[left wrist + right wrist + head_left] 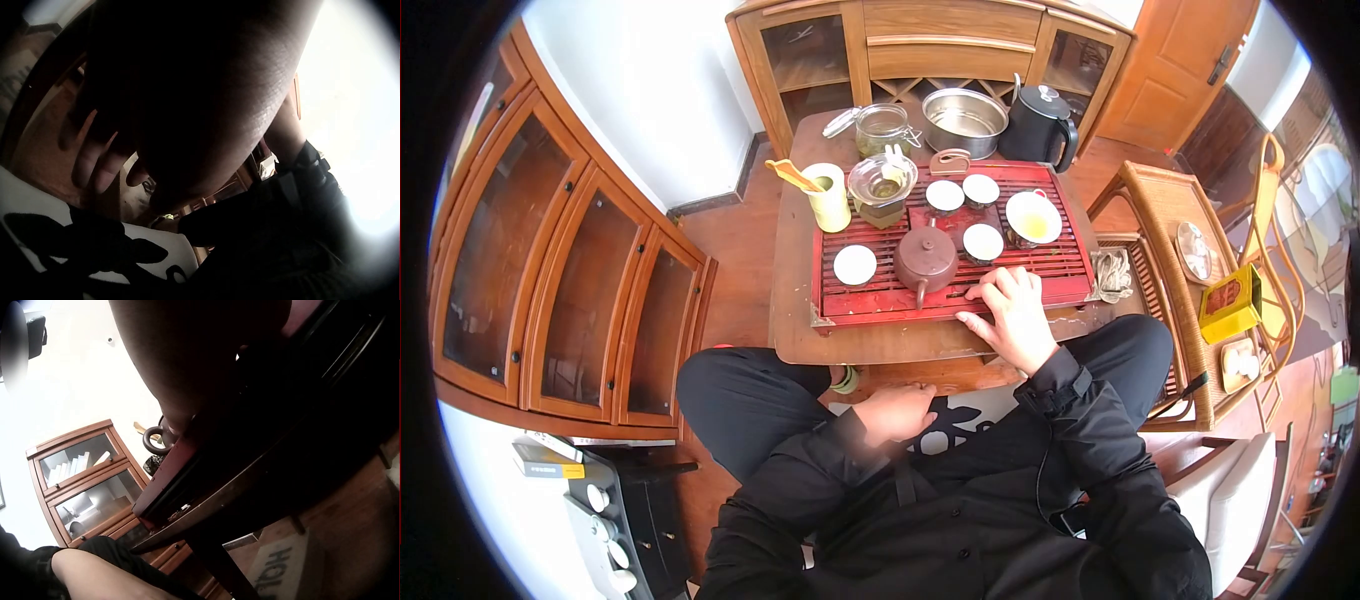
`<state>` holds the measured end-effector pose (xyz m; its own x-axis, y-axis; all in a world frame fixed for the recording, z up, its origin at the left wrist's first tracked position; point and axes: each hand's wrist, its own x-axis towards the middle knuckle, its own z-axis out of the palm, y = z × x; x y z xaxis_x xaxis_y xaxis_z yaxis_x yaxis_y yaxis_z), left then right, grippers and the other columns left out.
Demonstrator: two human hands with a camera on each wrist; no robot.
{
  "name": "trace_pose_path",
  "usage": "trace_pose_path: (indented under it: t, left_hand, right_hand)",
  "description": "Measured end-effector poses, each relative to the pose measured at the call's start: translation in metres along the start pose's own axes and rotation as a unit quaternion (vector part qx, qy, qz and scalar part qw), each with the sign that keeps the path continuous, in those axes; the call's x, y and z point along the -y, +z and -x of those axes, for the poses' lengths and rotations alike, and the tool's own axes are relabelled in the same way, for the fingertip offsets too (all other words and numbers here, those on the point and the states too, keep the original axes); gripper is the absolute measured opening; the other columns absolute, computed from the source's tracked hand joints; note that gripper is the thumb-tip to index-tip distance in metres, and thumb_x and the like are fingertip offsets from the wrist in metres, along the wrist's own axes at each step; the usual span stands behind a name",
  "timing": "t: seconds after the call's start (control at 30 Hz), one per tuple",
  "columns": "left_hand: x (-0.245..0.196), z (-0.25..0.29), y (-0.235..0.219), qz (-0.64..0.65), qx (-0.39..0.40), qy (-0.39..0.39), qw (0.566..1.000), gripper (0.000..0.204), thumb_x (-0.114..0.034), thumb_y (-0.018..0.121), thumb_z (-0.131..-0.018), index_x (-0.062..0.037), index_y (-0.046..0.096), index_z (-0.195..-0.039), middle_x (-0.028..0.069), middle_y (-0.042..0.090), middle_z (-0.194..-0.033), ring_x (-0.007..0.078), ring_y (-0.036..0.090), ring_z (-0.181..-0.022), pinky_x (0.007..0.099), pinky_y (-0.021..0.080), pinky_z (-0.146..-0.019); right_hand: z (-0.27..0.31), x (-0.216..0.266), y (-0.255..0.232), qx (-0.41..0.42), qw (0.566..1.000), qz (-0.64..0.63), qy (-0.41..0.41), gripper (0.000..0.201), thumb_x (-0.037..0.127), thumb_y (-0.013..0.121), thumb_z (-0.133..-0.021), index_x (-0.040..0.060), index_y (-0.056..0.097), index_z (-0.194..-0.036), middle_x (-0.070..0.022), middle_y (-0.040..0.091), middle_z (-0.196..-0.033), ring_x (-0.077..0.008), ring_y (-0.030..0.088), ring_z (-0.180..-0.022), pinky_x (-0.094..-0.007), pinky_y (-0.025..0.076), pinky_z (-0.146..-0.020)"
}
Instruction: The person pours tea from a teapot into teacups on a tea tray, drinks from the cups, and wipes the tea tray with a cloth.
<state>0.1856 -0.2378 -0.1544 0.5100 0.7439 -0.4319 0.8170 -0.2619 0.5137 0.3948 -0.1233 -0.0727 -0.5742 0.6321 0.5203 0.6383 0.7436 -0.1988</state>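
My right hand (1010, 318) rests on the front edge of a red slatted tea tray (860, 304), its fingers on top and its thumb by the rim. Just left of it stands a brown clay teapot (926, 262), lid on and handle toward me. A small white cup (983, 242) sits beyond the fingers, and a wider white bowl (1034, 214) holds yellowish liquid. In the right wrist view the teapot's handle (150, 441) shows past the dark hand. Over my lap, my left hand (897, 412) hangs relaxed with nothing in it; its fingers (109, 167) droop loosely.
Another cup (855, 265) sits at the tray's left. Behind stand a strainer (882, 180) on a glass pitcher, a tool holder (830, 205), a glass jar (884, 128), a steel pot (965, 120) and a black kettle (1038, 125). A wicker stand (1160, 200) is at right.
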Motion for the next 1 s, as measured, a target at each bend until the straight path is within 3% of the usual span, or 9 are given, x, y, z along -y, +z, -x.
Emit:
trace_pose_path:
  t: [1.0]
  left_hand:
    - [-0.0017,0.0030,-0.0032,0.001,-0.008,0.016,1.000,0.042,-0.030,0.059,-0.098,0.0045,0.056,-0.122,0.0268,0.065,-0.119,0.0434,0.063,-0.111,0.0498,0.052,-0.094]
  right_hand:
    - [-0.0013,0.0030,-0.0023,-0.004,1.000,-0.002,0.004,0.024,0.030,0.077,-0.084,0.0126,0.068,-0.098,-0.0032,0.057,-0.097,-0.0256,0.052,-0.095,-0.0409,0.039,-0.087]
